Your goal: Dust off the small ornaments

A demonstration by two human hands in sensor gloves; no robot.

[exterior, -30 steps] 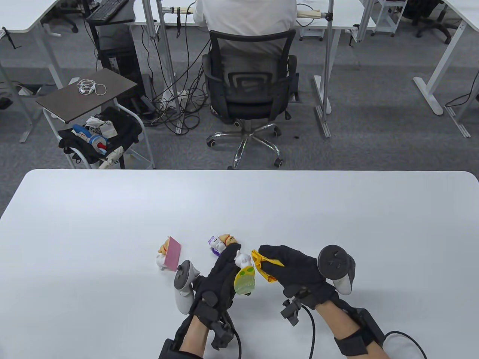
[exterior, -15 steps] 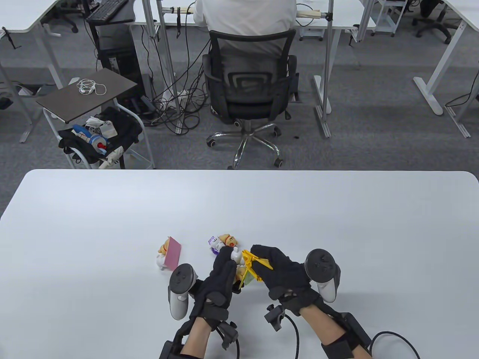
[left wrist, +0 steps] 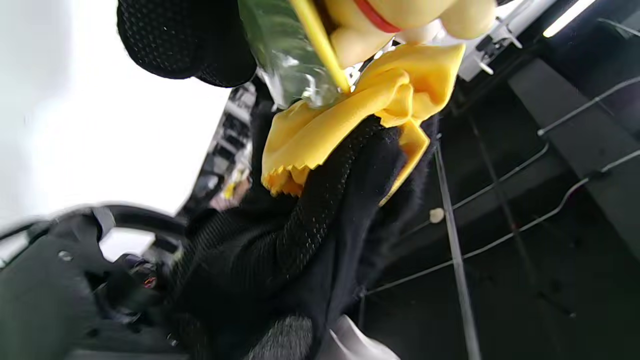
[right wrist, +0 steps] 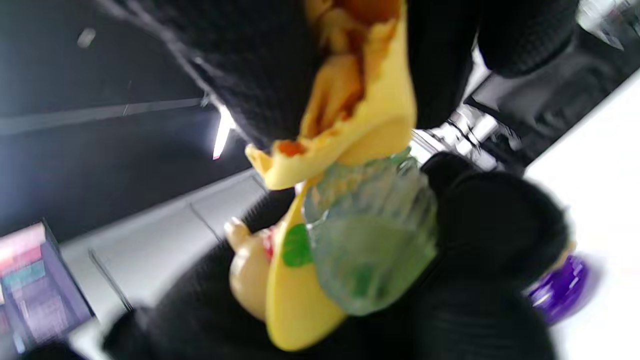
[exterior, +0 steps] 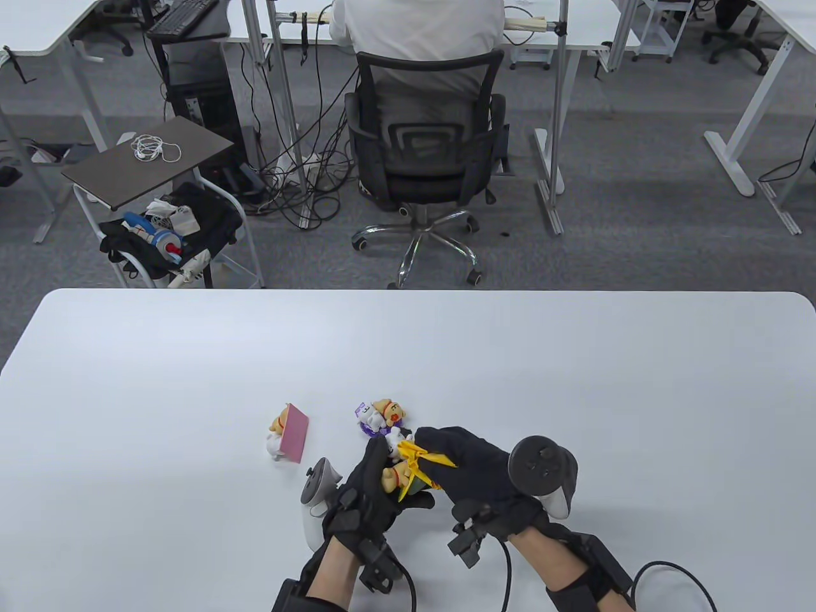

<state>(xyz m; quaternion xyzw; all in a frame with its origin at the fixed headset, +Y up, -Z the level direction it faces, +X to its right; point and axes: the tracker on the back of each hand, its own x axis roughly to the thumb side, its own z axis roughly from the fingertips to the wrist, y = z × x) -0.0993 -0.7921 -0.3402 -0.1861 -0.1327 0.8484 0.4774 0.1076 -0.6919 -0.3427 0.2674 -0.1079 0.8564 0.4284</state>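
Note:
My left hand [exterior: 376,488] grips a small yellow-and-green dog ornament [exterior: 398,477] just above the table near the front middle. My right hand [exterior: 468,468] pinches a yellow cloth [exterior: 424,460] and presses it against that ornament. In the left wrist view the cloth [left wrist: 345,125] touches the ornament's clear green base [left wrist: 280,55]. In the right wrist view the cloth [right wrist: 360,100] lies on the green base [right wrist: 370,250]. Two more ornaments stand on the table [exterior: 191,382]: one with a pink panel [exterior: 290,432] at left, one with a purple base [exterior: 380,415] behind my hands.
The white table runs wide to the left, right and back. Beyond its far edge stand an office chair [exterior: 424,166] with a seated person, a small trolley [exterior: 159,210] at back left, and other desks.
My left hand has turned the ornament and drawn it lower and nearer. My right hand has moved left with the cloth and now presses it on the ornament.

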